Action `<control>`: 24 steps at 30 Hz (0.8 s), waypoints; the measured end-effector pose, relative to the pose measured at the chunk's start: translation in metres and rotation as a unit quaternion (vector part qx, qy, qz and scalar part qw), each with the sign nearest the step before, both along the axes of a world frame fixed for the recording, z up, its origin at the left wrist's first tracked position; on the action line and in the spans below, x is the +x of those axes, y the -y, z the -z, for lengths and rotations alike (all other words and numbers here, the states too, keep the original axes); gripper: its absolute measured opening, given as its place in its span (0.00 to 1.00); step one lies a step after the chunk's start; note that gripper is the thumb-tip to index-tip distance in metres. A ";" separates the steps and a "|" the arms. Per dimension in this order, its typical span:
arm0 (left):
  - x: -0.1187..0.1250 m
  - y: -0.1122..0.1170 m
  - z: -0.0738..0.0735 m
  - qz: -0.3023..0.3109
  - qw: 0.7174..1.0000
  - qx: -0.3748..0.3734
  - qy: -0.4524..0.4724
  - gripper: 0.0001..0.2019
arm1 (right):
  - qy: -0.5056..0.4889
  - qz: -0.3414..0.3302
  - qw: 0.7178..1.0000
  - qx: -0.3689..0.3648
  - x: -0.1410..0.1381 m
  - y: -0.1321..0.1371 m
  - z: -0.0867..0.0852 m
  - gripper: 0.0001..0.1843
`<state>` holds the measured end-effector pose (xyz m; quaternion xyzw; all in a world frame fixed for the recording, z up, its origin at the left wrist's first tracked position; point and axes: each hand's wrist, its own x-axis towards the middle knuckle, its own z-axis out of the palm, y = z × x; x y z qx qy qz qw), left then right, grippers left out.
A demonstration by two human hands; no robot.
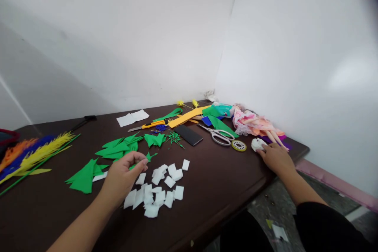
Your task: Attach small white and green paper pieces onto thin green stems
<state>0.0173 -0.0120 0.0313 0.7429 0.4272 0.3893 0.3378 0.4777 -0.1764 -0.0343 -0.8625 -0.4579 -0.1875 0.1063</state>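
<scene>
My left hand [122, 175] hovers above the left side of the table, fingers curled and thumb bent toward the index finger. Whatever it may hold is hidden. Just right of it lie several small white paper squares [160, 196] in a loose pile. Green paper leaf shapes [115, 149] surround its far side, and another green cluster [84, 176] is to its left. At the table's right edge, my right hand [276, 158] has its fingers closed on a crumpled white tissue wad [257, 144]. A roll of tape [239, 145] lies left of that hand.
Scissors [219, 135], a black phone [188, 135] and a yellow box cutter [152, 125] lie mid-table. Dolls [252, 121] rest at the right, near the wall. A folded white sheet [132, 118] is at the back. Fringed paper stalks [44, 153] occupy the left.
</scene>
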 end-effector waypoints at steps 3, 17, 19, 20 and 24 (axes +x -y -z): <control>0.004 0.004 -0.001 -0.005 1.000 0.009 -0.024 0.12 | 0.013 0.001 1.000 -0.028 0.006 0.004 0.008 0.10; 0.002 0.000 0.002 0.026 0.998 0.026 -0.053 0.10 | -0.071 -0.045 0.995 0.061 0.009 0.005 -0.002 0.19; 0.003 0.002 -0.001 0.029 0.997 0.033 -0.068 0.10 | -0.042 -0.041 0.998 0.029 0.014 0.002 0.001 0.15; 0.003 0.004 -0.003 0.030 0.996 0.038 -0.075 0.10 | -0.035 -0.033 0.999 0.017 0.014 0.001 0.002 0.12; 0.002 0.006 -0.006 0.035 0.995 0.045 -0.078 0.10 | -0.035 -0.011 0.999 0.018 0.000 -0.001 -0.003 0.11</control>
